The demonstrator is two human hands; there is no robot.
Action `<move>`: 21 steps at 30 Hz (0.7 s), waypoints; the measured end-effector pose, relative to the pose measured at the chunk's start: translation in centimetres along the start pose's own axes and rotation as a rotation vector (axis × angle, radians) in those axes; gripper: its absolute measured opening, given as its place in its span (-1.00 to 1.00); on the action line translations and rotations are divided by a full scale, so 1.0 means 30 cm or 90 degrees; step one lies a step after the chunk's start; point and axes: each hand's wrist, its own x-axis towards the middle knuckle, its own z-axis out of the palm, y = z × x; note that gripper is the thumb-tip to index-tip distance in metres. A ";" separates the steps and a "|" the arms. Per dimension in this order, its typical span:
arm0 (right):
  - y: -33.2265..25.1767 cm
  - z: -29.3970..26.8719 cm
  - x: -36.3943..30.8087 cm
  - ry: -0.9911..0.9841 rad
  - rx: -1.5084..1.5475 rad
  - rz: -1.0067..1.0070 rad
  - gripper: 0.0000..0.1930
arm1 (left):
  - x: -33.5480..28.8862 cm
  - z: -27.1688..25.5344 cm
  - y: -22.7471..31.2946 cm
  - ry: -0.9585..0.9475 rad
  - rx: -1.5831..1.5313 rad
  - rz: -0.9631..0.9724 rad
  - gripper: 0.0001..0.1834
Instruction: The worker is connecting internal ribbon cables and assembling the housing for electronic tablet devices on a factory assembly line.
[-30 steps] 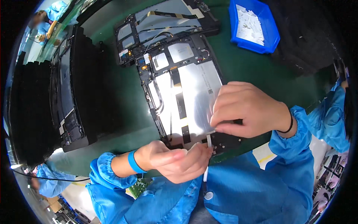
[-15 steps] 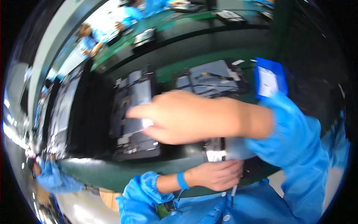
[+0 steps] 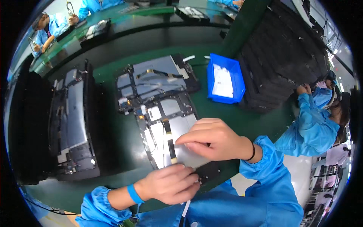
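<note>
The silver-backed unit (image 3: 182, 125) lay on the green worktop (image 3: 257, 126) in front of the person, its long axis running from far left to near right. A dark flat strip (image 3: 171, 148) ran lengthwise along it. The relation that mattered was between this strip and the right hand (image 3: 217, 134): the strip lay just left of its fingertips, which came in across the silver plate from the right, roughly square to the strip. The left hand (image 3: 170, 184) was at the unit's near end, covering part of that edge, so the right hand was nearer the middle of the plate and the left nearer the strip's lower end.

The right grip was curled, thumb and forefinger close to each other, but I could not tell whether the tips met or held anything. The left grip was bent with its fingertips hidden; a thin white stick (image 3: 186, 208) showed below it, perhaps held, though the view was too poor to be sure.

Half a second earlier the right hand had been blurred and stretched leftward, in front of a grey-backed unit (image 3: 76, 113); now it was back over the silver plate. The left hand had stayed at the near edge, while the view had turned, bringing the blue bin (image 3: 237, 81) closer to the middle
</note>
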 end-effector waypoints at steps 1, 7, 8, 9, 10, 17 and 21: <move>-0.006 -0.014 -0.030 -0.019 -0.001 0.035 -0.81 | -0.007 0.003 0.019 0.014 0.049 -0.003 -0.92; 0.038 -0.015 -0.142 -0.101 0.017 0.105 -0.90 | -0.007 0.036 0.021 0.036 0.253 0.053 -0.95; 0.037 -0.019 -0.140 -0.096 0.034 0.111 -0.90 | -0.004 0.028 0.021 0.019 0.245 0.047 -0.95; 0.034 -0.022 -0.137 -0.111 0.053 0.076 -0.89 | -0.002 0.019 0.024 -0.022 0.257 0.036 -0.91; 0.032 -0.026 -0.142 -0.127 0.067 0.041 -0.89 | -0.002 0.019 0.027 -0.058 0.269 0.028 -0.84; 0.020 0.012 -0.171 -0.174 0.091 -0.005 -0.85 | -0.019 0.024 0.020 -0.033 0.238 0.026 -0.86; 0.016 0.024 -0.172 -0.167 0.075 -0.035 -0.83 | -0.033 0.037 0.020 0.005 0.260 0.069 -0.88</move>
